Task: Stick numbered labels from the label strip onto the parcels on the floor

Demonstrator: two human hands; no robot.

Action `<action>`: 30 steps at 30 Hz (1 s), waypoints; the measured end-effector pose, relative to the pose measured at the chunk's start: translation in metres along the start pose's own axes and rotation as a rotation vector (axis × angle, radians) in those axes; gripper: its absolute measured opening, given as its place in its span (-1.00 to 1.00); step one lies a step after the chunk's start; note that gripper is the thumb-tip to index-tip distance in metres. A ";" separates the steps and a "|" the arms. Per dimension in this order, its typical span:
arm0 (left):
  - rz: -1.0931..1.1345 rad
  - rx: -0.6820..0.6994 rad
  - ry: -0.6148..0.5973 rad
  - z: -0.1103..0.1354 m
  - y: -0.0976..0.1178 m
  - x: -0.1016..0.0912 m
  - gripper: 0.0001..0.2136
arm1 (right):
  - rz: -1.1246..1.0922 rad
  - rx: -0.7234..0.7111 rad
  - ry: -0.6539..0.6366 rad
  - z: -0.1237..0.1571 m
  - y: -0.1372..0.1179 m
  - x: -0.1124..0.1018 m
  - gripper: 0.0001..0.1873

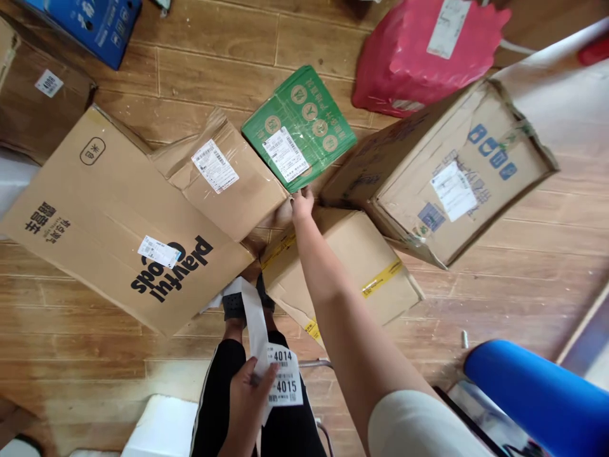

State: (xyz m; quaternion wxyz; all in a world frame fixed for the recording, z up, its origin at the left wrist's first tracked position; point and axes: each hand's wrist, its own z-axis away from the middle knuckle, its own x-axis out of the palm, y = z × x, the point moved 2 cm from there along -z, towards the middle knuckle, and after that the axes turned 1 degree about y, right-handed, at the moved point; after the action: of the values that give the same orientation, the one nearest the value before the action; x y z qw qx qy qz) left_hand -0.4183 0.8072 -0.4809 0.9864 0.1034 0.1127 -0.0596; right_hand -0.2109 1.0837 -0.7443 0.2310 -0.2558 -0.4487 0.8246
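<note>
My left hand [250, 397] is closed on a strip of printed labels [285, 384] numbered 4014 and 4015. A white tail of the strip runs up past my shoes. My right arm reaches forward, and my right hand [302, 206] has its fingers curled at the near corner of a green cardboard box [314, 114]. That box carries a white shipping label [286, 154] on top. Left of it and close against it is a brown carton [233, 181] with a shipping label. Beneath my forearm lies another carton [352, 254] with yellow tape.
A large "Playful Goods" carton [118, 190] lies at the left. On the right stand a tall brown carton [428, 171] and a red wrapped parcel [419, 63]. A blue cylinder [533, 393] is at lower right. A blue box [102, 28] sits at upper left on the wooden floor [214, 38].
</note>
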 end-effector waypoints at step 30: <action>-0.973 0.501 -0.338 0.154 0.019 0.020 -0.70 | -0.320 0.462 -0.161 0.441 -0.134 -0.304 -0.77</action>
State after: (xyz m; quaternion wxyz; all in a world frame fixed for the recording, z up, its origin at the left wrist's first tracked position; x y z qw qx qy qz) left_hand -0.3643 0.7907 -0.3349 0.7952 0.2593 -0.0295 -0.5473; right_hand -0.2366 0.6895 -0.3579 0.3738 -0.0560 -0.3006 0.8757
